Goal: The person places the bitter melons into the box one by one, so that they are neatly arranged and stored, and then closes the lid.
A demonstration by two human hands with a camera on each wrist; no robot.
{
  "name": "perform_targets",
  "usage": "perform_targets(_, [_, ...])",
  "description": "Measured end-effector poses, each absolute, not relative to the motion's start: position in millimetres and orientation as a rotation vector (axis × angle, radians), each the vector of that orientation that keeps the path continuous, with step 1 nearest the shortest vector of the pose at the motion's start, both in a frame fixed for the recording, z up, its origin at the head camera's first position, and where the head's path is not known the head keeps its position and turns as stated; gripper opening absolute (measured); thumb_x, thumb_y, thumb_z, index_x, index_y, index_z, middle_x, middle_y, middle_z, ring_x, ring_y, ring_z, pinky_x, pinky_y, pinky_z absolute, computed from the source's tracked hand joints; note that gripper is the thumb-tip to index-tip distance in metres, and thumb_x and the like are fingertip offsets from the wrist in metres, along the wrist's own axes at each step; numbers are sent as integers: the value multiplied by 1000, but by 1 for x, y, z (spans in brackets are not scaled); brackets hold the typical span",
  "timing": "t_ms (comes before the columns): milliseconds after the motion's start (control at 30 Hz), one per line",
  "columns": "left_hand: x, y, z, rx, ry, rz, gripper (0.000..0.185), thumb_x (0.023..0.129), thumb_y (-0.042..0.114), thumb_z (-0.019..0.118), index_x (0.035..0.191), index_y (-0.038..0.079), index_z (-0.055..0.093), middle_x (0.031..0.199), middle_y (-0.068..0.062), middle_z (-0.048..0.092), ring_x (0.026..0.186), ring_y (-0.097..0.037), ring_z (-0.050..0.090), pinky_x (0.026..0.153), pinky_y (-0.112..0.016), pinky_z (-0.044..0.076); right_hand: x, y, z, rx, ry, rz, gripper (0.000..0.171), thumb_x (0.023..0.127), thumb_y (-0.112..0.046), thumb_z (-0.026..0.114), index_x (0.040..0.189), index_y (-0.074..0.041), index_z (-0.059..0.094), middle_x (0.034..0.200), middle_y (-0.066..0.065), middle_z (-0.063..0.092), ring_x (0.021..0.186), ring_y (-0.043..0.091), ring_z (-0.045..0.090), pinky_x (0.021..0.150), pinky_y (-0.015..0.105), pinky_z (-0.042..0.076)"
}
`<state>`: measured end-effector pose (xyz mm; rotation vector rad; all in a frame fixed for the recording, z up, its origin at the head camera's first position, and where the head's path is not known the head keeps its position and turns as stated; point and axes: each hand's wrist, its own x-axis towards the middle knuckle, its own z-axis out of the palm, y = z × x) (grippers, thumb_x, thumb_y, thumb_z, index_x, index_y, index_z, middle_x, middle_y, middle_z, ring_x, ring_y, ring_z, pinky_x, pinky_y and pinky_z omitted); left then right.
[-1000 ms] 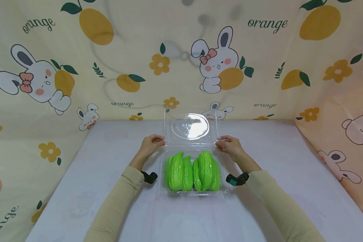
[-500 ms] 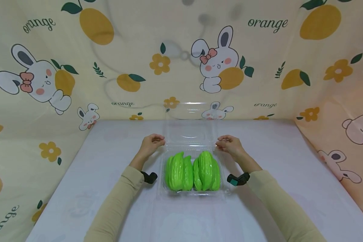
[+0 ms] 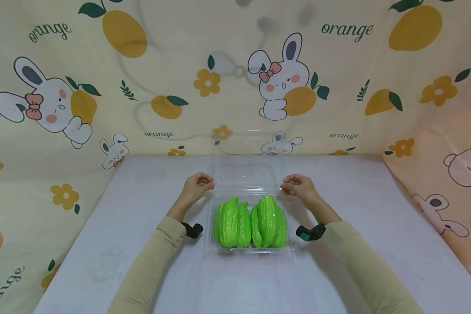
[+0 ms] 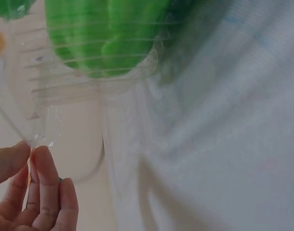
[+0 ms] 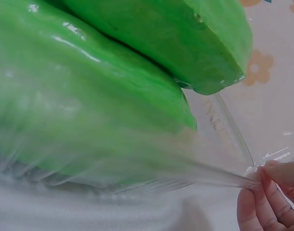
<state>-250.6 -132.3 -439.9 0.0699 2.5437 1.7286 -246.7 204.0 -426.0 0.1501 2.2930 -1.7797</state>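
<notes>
A clear plastic clamshell box (image 3: 211, 226) stands on the white table with two bright green, deeply ridged fruits inside. One fruit (image 3: 230, 224) fills the left half; the other fruit (image 3: 267, 222) lies beside it. The see-through lid (image 3: 248, 170) is swung up and leans back on the far side. My left hand (image 3: 196, 187) pinches the clear plastic at the left end of the hinge edge, between thumb and fingertips in the left wrist view. At the right end, my right hand (image 3: 299, 189) pinches the matching corner, also seen in the right wrist view.
The white table (image 3: 133, 244) extends around the box on all sides. Behind it hangs a cream cloth backdrop (image 3: 227, 43) printed with rabbits and oranges, which also lines the left and right sides. A black wrist camera (image 3: 312, 233) sits on the right forearm.
The lid has tilted farther back, away from me, and its bright reflection has gone. Both hands keep their grip at the hinge corners, almost still. The fruits have not moved.
</notes>
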Motion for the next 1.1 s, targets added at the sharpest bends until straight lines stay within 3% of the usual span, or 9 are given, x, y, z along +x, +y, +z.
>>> perform_targets(133, [-250, -132, -439, 85, 2543, 1713, 19, 89, 4, 66, 104, -5, 60, 103, -23, 68, 89, -28, 69, 76, -32, 55, -247, 205, -426, 142, 2310, -1758, 21, 93, -4, 61, 109, 8, 54, 72, -11, 62, 69, 2, 65, 71, 19, 59])
perform_targets(267, [-249, -132, -437, 104, 2548, 1697, 17, 89, 4, 66, 103, -3, 60, 100, -20, 69, 86, -25, 69, 74, -31, 53, -247, 206, -427, 124, 2336, -1740, 21, 94, -4, 60, 110, 9, 54, 73, -11, 62, 70, 2, 65, 73, 21, 60])
perform_targets(400, [-248, -134, -435, 126, 2555, 1677, 15, 90, 5, 66, 101, -2, 59, 97, -18, 69, 90, -33, 68, 70, -26, 51, -247, 207, -428, 70, 2344, -1760, 21, 93, -2, 61, 108, 10, 54, 72, -11, 63, 69, 1, 65, 73, 23, 60])
perform_targets(633, [-246, -134, -434, 232, 2576, 1689, 15, 90, 4, 66, 98, -4, 57, 96, -26, 69, 89, -36, 69, 69, -27, 53, -246, 210, -424, -69, 2466, -1701, 30, 92, -4, 62, 112, 16, 53, 74, -12, 62, 68, -3, 62, 70, 19, 58])
perform_targets(733, [-245, -134, -435, 262, 2595, 1687, 15, 89, 4, 66, 97, -5, 57, 95, -27, 69, 86, -34, 70, 65, -21, 51, -247, 209, -423, -89, 2541, -1675, 32, 92, -5, 61, 116, 16, 53, 82, -3, 65, 69, -4, 61, 70, 20, 59])
perform_targets(900, [-245, -134, -436, 263, 2621, 1683, 13, 89, 4, 66, 95, -4, 57, 93, -26, 70, 87, -37, 69, 60, -15, 47, -249, 205, -419, -108, 2707, -1650, 31, 94, -5, 59, 120, 11, 54, 103, 25, 65, 72, -6, 57, 72, 23, 60])
perform_targets(1100, [-245, -133, -437, 275, 2630, 1691, 14, 88, 3, 67, 95, -5, 58, 94, -27, 70, 88, -40, 69, 60, -13, 46, -249, 200, -416, -138, 2824, -1678, 26, 93, -1, 59, 117, 8, 56, 105, 31, 64, 68, -11, 53, 63, 9, 52])
